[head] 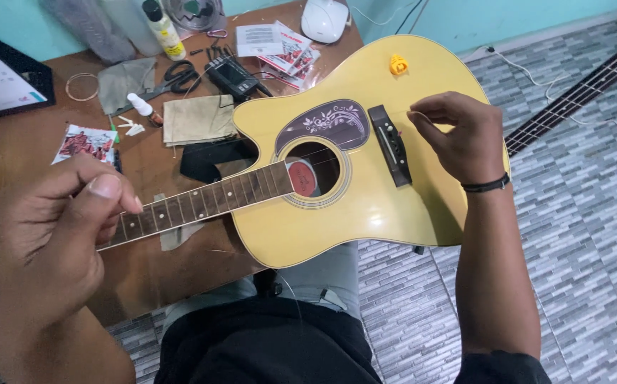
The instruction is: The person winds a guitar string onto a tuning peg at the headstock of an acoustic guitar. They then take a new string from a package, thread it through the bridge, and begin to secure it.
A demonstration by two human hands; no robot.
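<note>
The yellow acoustic guitar [365, 192] lies face up on the brown table [31, 153], neck pointing left toward the left hand [52, 235], whose grip is pressed together. Right of the bridge [391, 144], the right hand [458, 135] pinches a thin string [413, 114].

Left hand [52, 235] is up close to the camera, thumb pressed against the curled fingers in a pinch, wrist bent in. Right arm stretches out straight, a black band on the wrist. Right hand [458, 135] is palm down, thumb and forefinger pinched together.
</note>
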